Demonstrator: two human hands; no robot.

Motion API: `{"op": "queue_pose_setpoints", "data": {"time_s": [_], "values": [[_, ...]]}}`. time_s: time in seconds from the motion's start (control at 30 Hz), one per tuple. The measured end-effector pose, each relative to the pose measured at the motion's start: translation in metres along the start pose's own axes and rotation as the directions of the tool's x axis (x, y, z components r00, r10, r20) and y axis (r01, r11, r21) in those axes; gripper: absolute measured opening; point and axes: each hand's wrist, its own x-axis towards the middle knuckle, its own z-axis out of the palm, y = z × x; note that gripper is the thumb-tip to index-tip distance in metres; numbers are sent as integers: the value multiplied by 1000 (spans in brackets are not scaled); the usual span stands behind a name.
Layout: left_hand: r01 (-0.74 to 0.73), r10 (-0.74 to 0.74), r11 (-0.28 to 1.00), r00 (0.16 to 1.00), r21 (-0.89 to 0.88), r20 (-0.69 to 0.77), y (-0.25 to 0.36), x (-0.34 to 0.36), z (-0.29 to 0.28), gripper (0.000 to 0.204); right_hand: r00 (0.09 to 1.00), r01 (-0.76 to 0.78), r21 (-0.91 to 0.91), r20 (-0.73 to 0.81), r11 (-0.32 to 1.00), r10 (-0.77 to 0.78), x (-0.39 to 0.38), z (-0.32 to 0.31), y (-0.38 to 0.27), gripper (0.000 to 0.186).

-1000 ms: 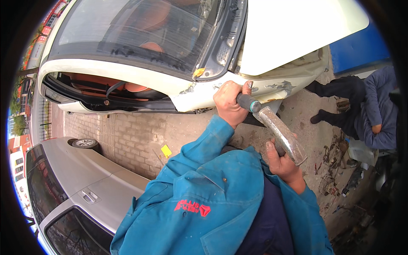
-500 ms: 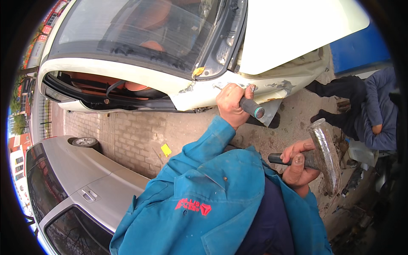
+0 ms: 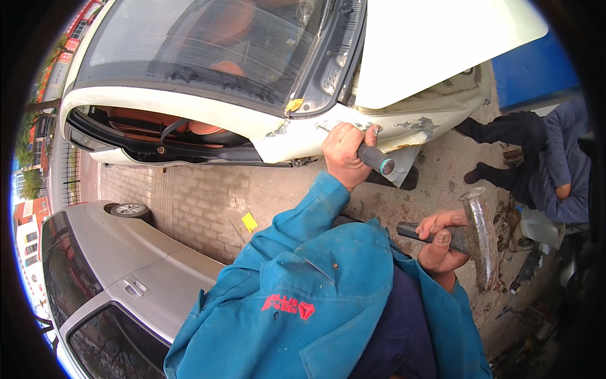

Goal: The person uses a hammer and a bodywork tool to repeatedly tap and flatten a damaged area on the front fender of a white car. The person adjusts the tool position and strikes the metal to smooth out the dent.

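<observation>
My left hand (image 3: 344, 151) is closed round the dark handle of a screwdriver (image 3: 375, 159), whose butt has a teal ring. A thin bit of its shaft seems to show past my fingers, at the scraped front fender (image 3: 297, 137) of a white car; the tip is hidden. Lower right, my right hand (image 3: 442, 247) grips a hammer (image 3: 483, 243) by its dark handle close to the worn steel head. The hammer is held apart from the screwdriver and the car.
The car's white hood (image 3: 435, 50) is raised on the right. A silver car (image 3: 151, 271) stands at lower left on brick paving (image 3: 189, 192). At right, a person (image 3: 558, 158) in dark clothes is beside a blue panel (image 3: 536, 69). Scattered parts lie below them.
The hammer head has dipped and tilted slightly, with my right hand still round the handle. My left hand keeps the screwdriver at the fender almost unmoved.
</observation>
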Motion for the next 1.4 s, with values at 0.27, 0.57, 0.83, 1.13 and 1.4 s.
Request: {"op": "queue_pose_setpoints", "data": {"time_s": [0.27,0.57,0.83,1.13,1.4], "values": [[24,-24,999,999,22,40,0,0,1,44,964,-267,-13,-2,964,267,-9,1,2,28],[-18,15,995,999,100,29,-15,-2,4,44,981,-40,-450,152,892,121,0,9,24,21],[-56,51,994,997,93,49,-13,3,-7,42,926,-378,-140,-40,915,376,-18,-6,15,31],[-42,34,996,995,83,93,1,-3,-1,44,891,-455,-149,-83,878,447,-6,8,6,24],[8,-8,1000,998,14,57,-2,3,0,41,893,-449,-186,-67,874,444,-1,12,3,35]]}}
